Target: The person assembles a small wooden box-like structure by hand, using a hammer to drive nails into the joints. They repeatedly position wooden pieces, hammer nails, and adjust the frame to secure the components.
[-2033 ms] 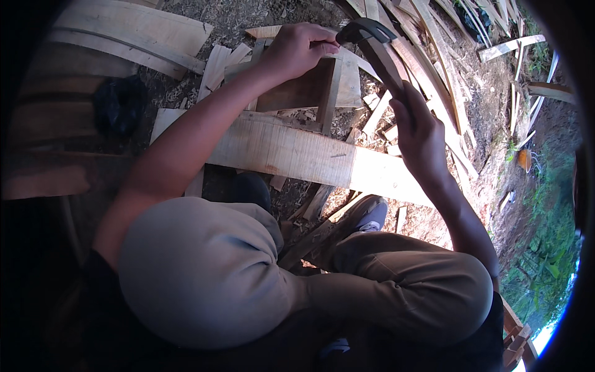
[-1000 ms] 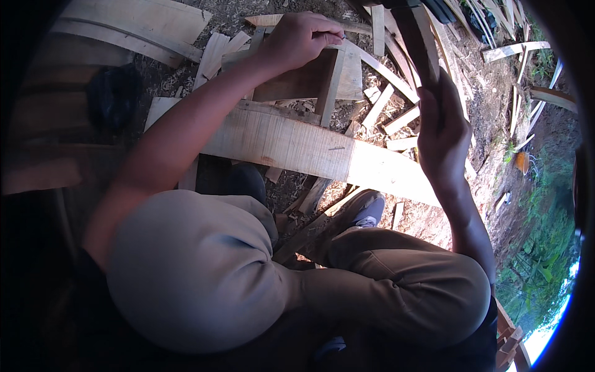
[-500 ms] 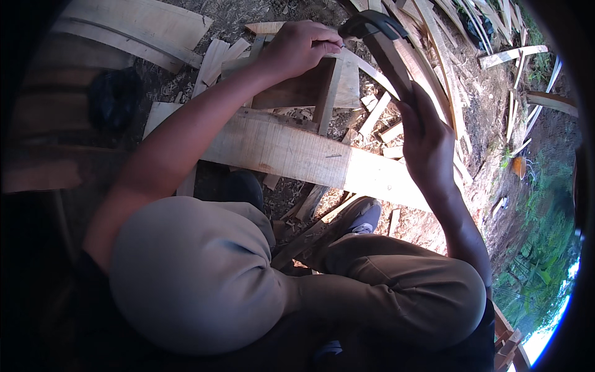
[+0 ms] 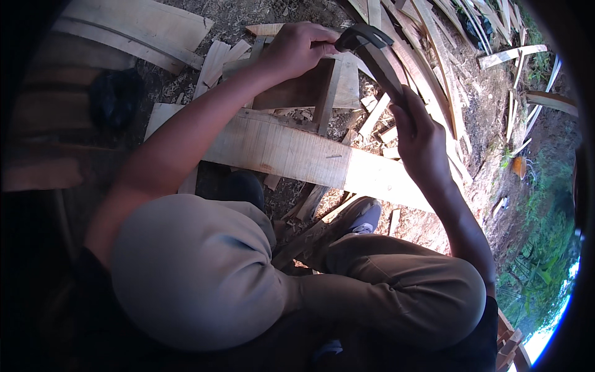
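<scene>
My right hand is wrapped round the handle of a claw hammer, whose dark curved head is right beside the fingertips of my left hand. My left hand is closed in a pinch at the far right corner of a small wooden box frame. Whatever lies between those fingertips is too small to make out. The frame is made of thin boards with an opening in the middle, partly covered by my left hand and forearm. Just nearer to me, a broad pale plank runs across.
Curved boards lie at the far left, near a dark plastic bag. Long wood strips are heaped at the far right. Offcuts and shavings cover the ground. My knees and shoe are close to the plank.
The hammer's head has come down and left, up against my left fingertips. My right hand has shifted slightly left with it. My left hand stays at the frame's corner.
</scene>
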Action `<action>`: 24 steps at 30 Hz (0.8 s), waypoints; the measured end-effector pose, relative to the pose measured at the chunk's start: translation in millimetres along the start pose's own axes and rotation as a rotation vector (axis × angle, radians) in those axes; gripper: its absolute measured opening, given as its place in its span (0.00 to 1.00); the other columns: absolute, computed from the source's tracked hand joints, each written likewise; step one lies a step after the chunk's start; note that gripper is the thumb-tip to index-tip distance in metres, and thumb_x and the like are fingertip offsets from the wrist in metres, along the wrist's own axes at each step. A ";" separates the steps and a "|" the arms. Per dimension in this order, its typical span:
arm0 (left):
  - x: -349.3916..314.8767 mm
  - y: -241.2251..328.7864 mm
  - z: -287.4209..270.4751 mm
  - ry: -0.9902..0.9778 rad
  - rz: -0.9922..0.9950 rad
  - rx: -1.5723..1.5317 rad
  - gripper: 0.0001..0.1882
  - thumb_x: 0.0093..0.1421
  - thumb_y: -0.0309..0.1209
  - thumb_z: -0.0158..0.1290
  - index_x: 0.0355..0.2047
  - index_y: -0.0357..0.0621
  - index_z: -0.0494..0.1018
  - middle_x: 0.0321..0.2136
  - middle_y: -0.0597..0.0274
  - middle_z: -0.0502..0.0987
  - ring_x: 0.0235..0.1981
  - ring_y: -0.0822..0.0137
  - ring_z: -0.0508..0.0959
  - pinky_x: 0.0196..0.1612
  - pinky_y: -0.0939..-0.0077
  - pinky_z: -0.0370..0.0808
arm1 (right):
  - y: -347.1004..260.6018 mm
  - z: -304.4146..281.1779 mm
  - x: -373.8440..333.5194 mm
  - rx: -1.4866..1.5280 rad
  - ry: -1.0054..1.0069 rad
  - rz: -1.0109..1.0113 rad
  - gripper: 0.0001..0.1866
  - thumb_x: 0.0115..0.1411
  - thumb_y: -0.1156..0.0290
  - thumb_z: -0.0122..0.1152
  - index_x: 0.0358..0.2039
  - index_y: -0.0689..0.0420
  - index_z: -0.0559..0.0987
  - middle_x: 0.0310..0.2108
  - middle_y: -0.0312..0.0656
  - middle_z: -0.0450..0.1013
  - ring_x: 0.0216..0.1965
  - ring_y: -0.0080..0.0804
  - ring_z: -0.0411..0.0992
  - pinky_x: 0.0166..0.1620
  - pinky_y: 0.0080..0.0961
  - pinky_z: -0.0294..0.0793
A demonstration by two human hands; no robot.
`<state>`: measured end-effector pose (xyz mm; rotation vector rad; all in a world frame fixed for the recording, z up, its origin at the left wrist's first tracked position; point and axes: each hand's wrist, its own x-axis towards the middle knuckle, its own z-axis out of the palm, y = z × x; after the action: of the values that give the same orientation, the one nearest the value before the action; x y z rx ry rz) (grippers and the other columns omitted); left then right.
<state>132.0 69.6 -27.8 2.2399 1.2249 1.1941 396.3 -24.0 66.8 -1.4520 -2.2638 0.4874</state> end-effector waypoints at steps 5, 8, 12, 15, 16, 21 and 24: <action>0.4 -1.1 -5.4 0.021 0.057 -0.050 0.10 0.59 0.34 0.62 0.37 0.42 0.82 0.32 0.59 0.83 0.35 0.60 0.83 0.41 0.70 0.78 | -15.7 -7.2 2.6 0.106 0.141 -0.018 0.19 0.66 0.74 0.59 0.57 0.63 0.73 0.35 0.57 0.81 0.35 0.47 0.83 0.35 0.35 0.81; 0.8 2.9 -6.3 -0.058 -0.027 0.060 0.09 0.59 0.33 0.62 0.36 0.41 0.82 0.34 0.58 0.84 0.35 0.60 0.83 0.41 0.70 0.79 | -2.2 1.3 0.4 -0.021 -0.002 -0.069 0.19 0.66 0.77 0.58 0.57 0.64 0.72 0.36 0.55 0.81 0.35 0.38 0.83 0.34 0.29 0.80; 0.2 -1.4 -6.8 -0.017 -0.003 -0.006 0.09 0.59 0.33 0.62 0.38 0.42 0.83 0.35 0.58 0.84 0.36 0.61 0.83 0.41 0.69 0.79 | -18.3 -12.4 6.1 0.099 0.201 -0.022 0.18 0.67 0.75 0.58 0.57 0.65 0.72 0.31 0.56 0.80 0.30 0.37 0.83 0.30 0.30 0.79; 1.3 1.6 -3.3 -0.012 0.001 -0.019 0.10 0.59 0.33 0.62 0.38 0.43 0.83 0.35 0.57 0.84 0.36 0.61 0.83 0.41 0.69 0.79 | -5.4 -4.5 1.7 0.062 0.113 -0.053 0.18 0.67 0.75 0.57 0.57 0.62 0.72 0.32 0.57 0.80 0.31 0.45 0.83 0.30 0.36 0.78; 3.6 4.4 -0.7 -0.004 -0.002 -0.012 0.09 0.59 0.32 0.62 0.38 0.43 0.83 0.35 0.57 0.84 0.36 0.61 0.83 0.41 0.69 0.79 | 2.1 -2.8 -1.0 0.008 0.034 -0.011 0.19 0.67 0.75 0.57 0.58 0.60 0.72 0.33 0.58 0.80 0.32 0.50 0.82 0.30 0.37 0.79; 1.0 -0.8 -7.6 -0.022 0.000 -0.067 0.10 0.60 0.34 0.62 0.39 0.43 0.83 0.36 0.58 0.84 0.36 0.61 0.83 0.42 0.71 0.78 | -8.9 -10.1 4.7 0.081 0.241 -0.034 0.19 0.68 0.74 0.57 0.57 0.65 0.71 0.32 0.50 0.82 0.27 0.31 0.81 0.29 0.28 0.78; -2.5 2.6 -6.9 -0.053 0.000 0.027 0.08 0.62 0.33 0.60 0.37 0.41 0.81 0.34 0.60 0.83 0.36 0.62 0.82 0.42 0.71 0.78 | -8.6 -4.4 1.0 0.088 0.079 0.007 0.20 0.67 0.74 0.58 0.58 0.60 0.71 0.33 0.53 0.80 0.30 0.40 0.82 0.31 0.33 0.78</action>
<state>127.2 65.3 -23.3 2.2763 1.2278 1.1172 391.5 -26.1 75.0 -1.4109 -2.1488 0.5161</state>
